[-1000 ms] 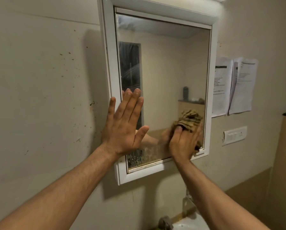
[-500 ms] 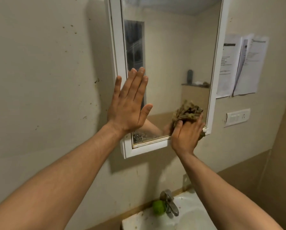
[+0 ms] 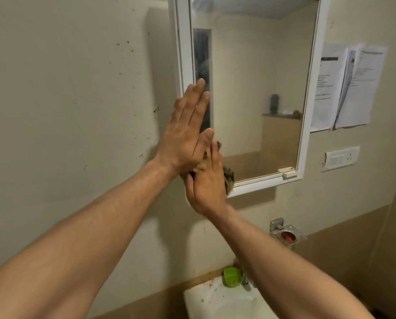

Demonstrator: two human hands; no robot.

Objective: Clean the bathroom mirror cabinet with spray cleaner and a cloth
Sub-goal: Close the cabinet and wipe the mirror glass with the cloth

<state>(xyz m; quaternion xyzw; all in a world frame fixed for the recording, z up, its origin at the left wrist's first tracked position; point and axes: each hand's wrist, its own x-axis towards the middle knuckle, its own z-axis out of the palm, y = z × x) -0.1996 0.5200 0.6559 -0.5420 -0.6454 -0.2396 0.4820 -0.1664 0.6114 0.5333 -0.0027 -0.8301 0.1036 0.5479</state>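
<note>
My right grip [image 3: 206,183] has swept the cloth [image 3: 229,178] along the foot of the glass. A second ago it was working the lower right corner, by the small white catch [image 3: 288,171]. Now it sits at the lower left corner of the mirror cabinet [image 3: 308,107], tucked just under my other wrist. Its fingers lie straight and close together with the palm flat, pressing the cloth onto the glass and the bottom frame rather than pinching it. Brown folds stick out past the hand on both sides.

My left grip [image 3: 185,134] has not shifted. It is still spread flat, fingers straight, braced on the door's left edge where the frame meets the glass, and I take it to be holding the door steady against the rubbing. Its thumb nearly touches my right fingertips.

I judge that the bottom strip has now had one full pass — the speckled patch seen earlier in that left corner is under the cloth, so I cannot tell whether it has lifted. The stretch to the right of the cloth looks clear. The upper glass, faintly streaked near the top left, and the white frame seem still to do. No spray bottle is in view.

Below, the stained sink [image 3: 215,300] holds a green object [image 3: 232,276].
</note>
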